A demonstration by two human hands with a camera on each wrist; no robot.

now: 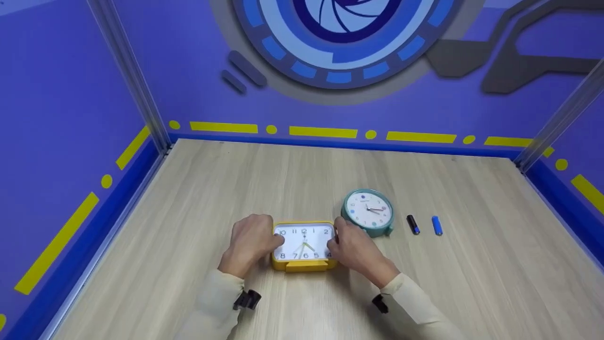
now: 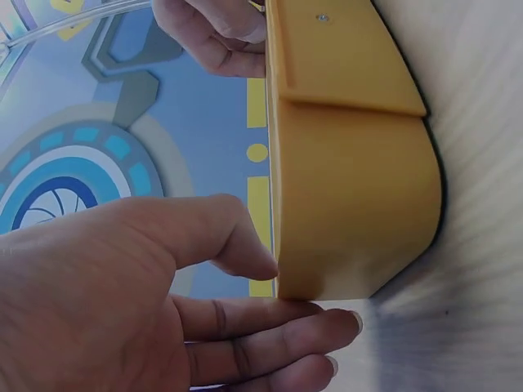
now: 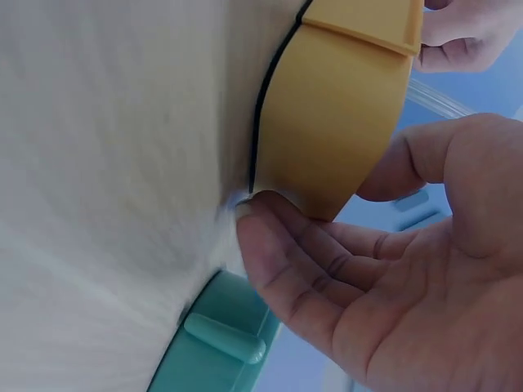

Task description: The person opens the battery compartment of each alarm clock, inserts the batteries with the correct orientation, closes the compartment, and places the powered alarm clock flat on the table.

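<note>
A yellow rectangular alarm clock (image 1: 305, 245) lies face up on the table, its white dial showing. My left hand (image 1: 253, 241) holds its left end; in the left wrist view the thumb (image 2: 249, 245) touches the front edge and the fingers (image 2: 302, 335) lie along the side. At the other end my right hand (image 1: 356, 245) grips the clock, thumb over the face edge and fingertips (image 3: 261, 237) low on its side by the tabletop. Just beyond the right hand is a round green alarm clock (image 1: 369, 212), also face up.
To the right of the green clock lie a black battery-like cylinder (image 1: 413, 225) and a blue one (image 1: 437, 225). The wooden table (image 1: 226, 179) is bounded by a blue back wall (image 1: 306, 113) and side walls with metal corner posts (image 1: 137, 80).
</note>
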